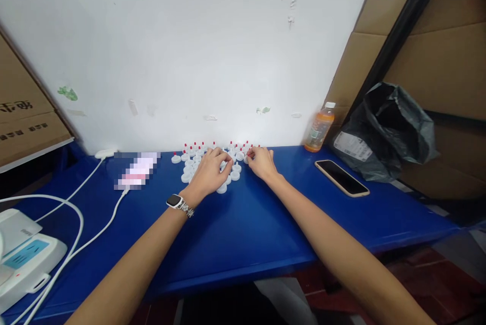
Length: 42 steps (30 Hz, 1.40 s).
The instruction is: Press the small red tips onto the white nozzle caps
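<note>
White round caps lie clustered on the blue table near the wall. Several at the back carry small red tips, such as the red-tipped cap at the far left of the group. Over the middle of the cluster is my left hand, its fingers bent and its thumb brought near the forefinger; what lies between them is hidden. At the cluster's right edge, my right hand has its fingers closed in a pinch around a white cap, partly covered by the fingertips.
On the right are a phone, an orange drink bottle and a dark plastic bag against cardboard. A blurred-screen phone on a white cable and a power strip sit on the left. A white wall rises behind.
</note>
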Tool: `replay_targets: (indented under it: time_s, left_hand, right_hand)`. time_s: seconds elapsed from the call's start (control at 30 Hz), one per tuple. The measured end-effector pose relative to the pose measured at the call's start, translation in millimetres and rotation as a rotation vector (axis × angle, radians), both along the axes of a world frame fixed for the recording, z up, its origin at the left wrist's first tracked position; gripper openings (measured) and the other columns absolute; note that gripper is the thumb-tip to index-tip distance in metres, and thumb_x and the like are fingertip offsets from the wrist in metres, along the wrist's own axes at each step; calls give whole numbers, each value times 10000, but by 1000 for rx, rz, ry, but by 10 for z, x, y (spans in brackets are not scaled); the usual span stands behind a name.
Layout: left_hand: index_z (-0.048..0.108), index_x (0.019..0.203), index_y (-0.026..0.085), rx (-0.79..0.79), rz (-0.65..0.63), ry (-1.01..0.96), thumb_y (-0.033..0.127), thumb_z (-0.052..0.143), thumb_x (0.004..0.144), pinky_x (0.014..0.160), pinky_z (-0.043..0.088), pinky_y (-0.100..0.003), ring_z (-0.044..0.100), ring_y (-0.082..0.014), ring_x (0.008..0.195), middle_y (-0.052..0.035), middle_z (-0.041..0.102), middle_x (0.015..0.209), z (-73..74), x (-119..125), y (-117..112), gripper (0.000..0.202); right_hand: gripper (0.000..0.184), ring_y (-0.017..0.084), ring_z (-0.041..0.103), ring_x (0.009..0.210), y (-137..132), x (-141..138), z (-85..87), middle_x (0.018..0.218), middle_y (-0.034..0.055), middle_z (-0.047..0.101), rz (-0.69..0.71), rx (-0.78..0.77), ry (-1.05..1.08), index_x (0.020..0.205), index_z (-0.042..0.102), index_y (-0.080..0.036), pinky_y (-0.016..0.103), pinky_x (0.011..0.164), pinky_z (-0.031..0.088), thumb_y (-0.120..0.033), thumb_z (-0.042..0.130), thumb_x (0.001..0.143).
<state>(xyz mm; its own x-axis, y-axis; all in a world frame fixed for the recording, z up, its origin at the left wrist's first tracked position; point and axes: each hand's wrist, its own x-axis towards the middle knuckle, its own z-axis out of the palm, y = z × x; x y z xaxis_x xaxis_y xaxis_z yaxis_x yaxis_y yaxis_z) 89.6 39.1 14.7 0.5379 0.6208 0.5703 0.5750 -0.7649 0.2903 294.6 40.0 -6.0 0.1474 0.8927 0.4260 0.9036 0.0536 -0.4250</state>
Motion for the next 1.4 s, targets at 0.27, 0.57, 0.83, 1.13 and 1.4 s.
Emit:
replay_targets:
  time_s: [0.27, 0.57, 0.83, 1.13, 1.4]
  left_hand:
    - [586, 1031, 209, 19, -35, -126, 344, 434, 1015, 911, 424, -391, 536, -221, 979, -50, 618, 999, 22, -126, -204, 205]
    - [456, 851, 221, -66, 16, -39, 401, 398, 1023, 732, 423, -352, 522, -203, 817, -28, 557, 841, 54, -366, -252, 256]
    - [446, 797, 214, 29, 11, -98, 305, 309, 1040, 732, 397, -342, 505, -198, 779, -30, 538, 777, 65, -359, -241, 293]
    - [418, 626, 198, -323, 80, -540, 488, 362, 993, 539, 279, -281, 376, -117, 538, 32, 402, 558, 14, -146, -237, 471]
    - [469, 694, 212, -160, 242, -298, 427, 415, 980, 660, 377, -308, 470, -179, 679, -9, 515, 666, 50, -574, -49, 362]
  right_hand:
    - [137, 201, 628, 945, -325, -290, 190, 1062, 67, 676, 366, 347, 269, 1001, 596, -216, 327, 817, 466, -296, 494, 956]
    - [275, 151, 621, 793, -507, -713, 128, 1008, 30, 701, 556, 292, 418, 1116, 601, -210, 281, 712, 480, -209, 589, 842]
    - [226, 168, 607, 798, -586, -823, 178, 976, 39, 679, 536, 384, 340, 1078, 596, -201, 308, 771, 495, -176, 570, 854]
    - [196, 250, 584, 1052, -644, -860, 248, 1055, 98, 623, 465, 451, 149, 1020, 604, -222, 381, 932, 476, -133, 487, 891]
    - [105, 204, 609, 795, -502, -464, 177, 908, 43, 673, 232, 318, 402, 912, 624, -207, 346, 792, 485, -244, 605, 815]
